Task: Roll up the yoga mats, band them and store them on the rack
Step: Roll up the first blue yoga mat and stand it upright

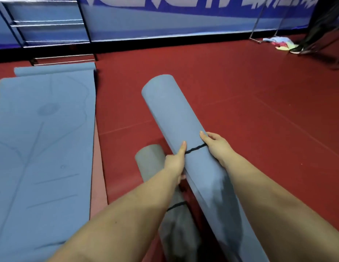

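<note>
Gripping the rolled mat (176,118) above the floor (240,103), left hand (175,163) and right hand (215,146) are seating the band (195,148); uneven tension risks it slipping and the roll loosening.

left hand (174,163): thumb extended, fingers curled under | right hand (215,146): fingers wrapped, gripping

A sports hall: red sport floor (221,95), blue barrier banner (164,21), yoga mats (43,148).

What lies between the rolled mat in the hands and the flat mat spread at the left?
In the head view: bare red floor farther off; nearer, a second banded rolled mat lies between the held rolled mat and the flat mat.
</note>
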Demonstrator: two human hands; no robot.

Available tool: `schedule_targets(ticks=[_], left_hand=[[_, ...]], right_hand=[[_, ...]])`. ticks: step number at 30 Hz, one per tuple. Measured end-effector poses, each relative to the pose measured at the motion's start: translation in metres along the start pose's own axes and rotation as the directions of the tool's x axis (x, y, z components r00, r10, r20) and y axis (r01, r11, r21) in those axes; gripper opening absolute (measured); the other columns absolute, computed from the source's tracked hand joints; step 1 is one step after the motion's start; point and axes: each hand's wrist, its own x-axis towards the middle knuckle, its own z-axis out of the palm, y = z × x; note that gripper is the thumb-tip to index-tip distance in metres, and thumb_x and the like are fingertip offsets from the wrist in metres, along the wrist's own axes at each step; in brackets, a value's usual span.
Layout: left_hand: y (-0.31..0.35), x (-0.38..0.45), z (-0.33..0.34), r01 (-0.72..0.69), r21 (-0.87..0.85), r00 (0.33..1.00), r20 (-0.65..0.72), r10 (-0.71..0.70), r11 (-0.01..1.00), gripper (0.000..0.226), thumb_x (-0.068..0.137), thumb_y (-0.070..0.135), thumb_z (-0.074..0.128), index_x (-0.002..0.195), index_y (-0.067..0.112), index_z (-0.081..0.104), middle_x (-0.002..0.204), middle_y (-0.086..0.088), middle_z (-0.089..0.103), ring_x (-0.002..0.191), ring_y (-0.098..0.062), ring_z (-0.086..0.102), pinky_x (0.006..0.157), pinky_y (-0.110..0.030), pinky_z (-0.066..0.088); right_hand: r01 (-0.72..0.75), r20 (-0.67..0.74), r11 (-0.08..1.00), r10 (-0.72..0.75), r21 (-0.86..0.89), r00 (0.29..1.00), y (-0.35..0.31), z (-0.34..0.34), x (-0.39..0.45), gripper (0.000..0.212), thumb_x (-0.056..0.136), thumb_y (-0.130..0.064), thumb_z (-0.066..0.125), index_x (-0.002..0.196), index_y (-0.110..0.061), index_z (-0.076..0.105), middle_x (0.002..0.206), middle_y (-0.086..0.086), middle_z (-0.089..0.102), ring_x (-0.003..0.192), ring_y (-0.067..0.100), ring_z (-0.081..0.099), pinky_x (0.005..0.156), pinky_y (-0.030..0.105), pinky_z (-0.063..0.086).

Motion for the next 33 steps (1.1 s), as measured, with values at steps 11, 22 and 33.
schedule_targets(ticks=[11, 22, 33], left_hand=[[-0.121, 0.073, 0.052, 0.201, 0.492, 0.972, 0.007, -0.235, 0.847, 0.063, 0.089, 0.058, 0.045, 0.127, 0.009, 0.052, 0.131, -0.011, 0.054, 0.115, -0.031, 0.054, 0.099, -0.04, 0.045], [-0.14, 0.078, 0.026, -0.277, 0.961, 0.951, 0.278, -0.138, 0.028, 0.08, 0.095, 0.019, 0.045, 0.15, 0.019, -0.013, 0.157, -0.009, -0.011, 0.145, -0.026, 0.003, 0.116, -0.038, 0.019], [-0.116, 0.074, -0.003, -0.342, 0.911, 0.937, 0.35, -0.008, -0.23, 0.062, 0.092, 0.021, 0.049, 0.147, 0.018, 0.02, 0.15, -0.009, 0.022, 0.137, -0.027, 0.024, 0.108, -0.038, 0.03]], right_hand=[[-0.27, -0.048, 0.951, 0.265, -0.151, 0.963, 0.166, -0.009, 0.034, 0.047, 0.09, -0.044, 0.058, 0.126, -0.014, 0.058, 0.126, 0.001, 0.059, 0.111, 0.02, 0.057, 0.09, 0.027, 0.041], [-0.236, 0.009, 0.912, 0.254, -0.335, 0.967, 0.217, 0.018, 0.02, 0.072, 0.085, -0.049, 0.061, 0.147, -0.025, 0.031, 0.15, 0.002, 0.034, 0.137, 0.021, 0.034, 0.111, 0.037, 0.029], [-0.025, 0.081, 0.71, 0.116, -0.704, 0.99, 0.201, 0.021, -0.005, 0.069, 0.088, -0.044, 0.059, 0.147, -0.024, 0.028, 0.149, 0.003, 0.029, 0.134, 0.023, 0.034, 0.109, 0.036, 0.031]])
